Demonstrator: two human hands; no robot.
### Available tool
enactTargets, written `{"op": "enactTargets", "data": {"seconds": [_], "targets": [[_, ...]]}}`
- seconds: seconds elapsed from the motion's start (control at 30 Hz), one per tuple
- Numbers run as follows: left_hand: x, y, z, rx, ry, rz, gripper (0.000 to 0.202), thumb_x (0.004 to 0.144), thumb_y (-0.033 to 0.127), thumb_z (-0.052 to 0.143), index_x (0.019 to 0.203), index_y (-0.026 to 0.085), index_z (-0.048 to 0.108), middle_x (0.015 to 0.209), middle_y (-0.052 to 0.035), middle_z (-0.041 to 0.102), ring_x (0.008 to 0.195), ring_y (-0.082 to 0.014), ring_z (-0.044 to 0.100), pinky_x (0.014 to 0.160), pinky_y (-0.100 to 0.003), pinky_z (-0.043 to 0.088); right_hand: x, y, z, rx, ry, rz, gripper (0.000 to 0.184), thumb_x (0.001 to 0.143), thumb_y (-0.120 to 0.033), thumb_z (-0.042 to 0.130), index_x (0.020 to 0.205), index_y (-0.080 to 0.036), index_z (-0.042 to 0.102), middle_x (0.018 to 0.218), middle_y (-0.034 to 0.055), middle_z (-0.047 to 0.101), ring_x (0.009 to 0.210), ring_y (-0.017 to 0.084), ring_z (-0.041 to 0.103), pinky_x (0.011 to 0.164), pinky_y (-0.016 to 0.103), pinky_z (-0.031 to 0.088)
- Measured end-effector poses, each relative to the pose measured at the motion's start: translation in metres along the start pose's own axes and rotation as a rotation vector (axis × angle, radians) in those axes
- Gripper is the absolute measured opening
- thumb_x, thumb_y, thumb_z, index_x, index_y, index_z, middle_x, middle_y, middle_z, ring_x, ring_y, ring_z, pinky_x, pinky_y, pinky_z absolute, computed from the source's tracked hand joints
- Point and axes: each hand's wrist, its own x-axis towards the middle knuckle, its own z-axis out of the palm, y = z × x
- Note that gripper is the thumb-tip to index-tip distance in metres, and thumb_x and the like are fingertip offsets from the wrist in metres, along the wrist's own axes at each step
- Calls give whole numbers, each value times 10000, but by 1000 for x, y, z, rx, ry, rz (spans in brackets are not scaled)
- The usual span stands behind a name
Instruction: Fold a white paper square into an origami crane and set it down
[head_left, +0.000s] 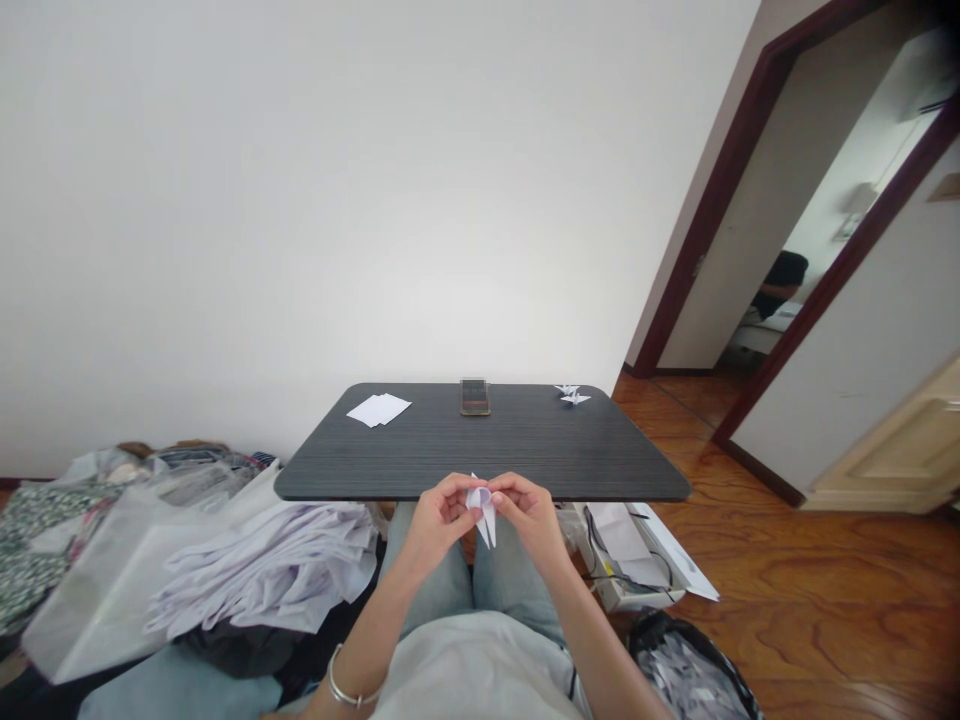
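Currently held: folded paper [484, 512], pinched between left hand [437, 520] and right hand [531, 510] fingertips.
My advice: crease firmly, flaps aligned.

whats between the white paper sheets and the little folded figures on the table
A dark phone lies between the paper sheets and the folded paper figures, in the head view.

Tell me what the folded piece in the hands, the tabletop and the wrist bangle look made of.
Folded piece: thin white paper, matte, with sharp creases and points. Tabletop: dark grey, matte, fine straight grain lines; likely wood-look laminate, though real veneer is possible. Bangle: probably metal, silvery and shiny.
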Motion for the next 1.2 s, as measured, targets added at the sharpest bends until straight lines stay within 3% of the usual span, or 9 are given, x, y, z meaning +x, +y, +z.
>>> {"op": "enactTargets", "data": {"seconds": [0.57,0.8,1.03,1.2], "targets": [[-1,-7,-7,-31,-107,-31,377,659,256,727,1021,177,659,942,-57,583,837,-176,563,739,-276,452,2,7,-3,34,-17,66,210,615,-335,750,700,-172,649,638,1,634,568,133,565,559,244,443],[0,-5,-8,-67,-88,-6,429,763,508,557,955,150,694,896,-79,598,707,-156,530,611,-256,442,1,3,0,40,-6,63,221,593,-338,767,690,-173,656,616,-1,636,551,136,577,552,250,464],[0,2,-1,16,32,-18,307,731,398,644,885,137,695,765,-47,615,633,-129,521,552,-223,408,0,1,1,-10,-17,32,181,618,-314,752,714,-185,670,684,13,645,631,153,601,608,273,498],[0,3,-2,110,47,49,313,665,364,711,885,142,689,868,-74,635,735,-168,565,601,-236,425,-1,0,2,-118,20,-20,130,650,-279,724,719,-185,668,706,18,634,654,156,604,617,271,506]]}}
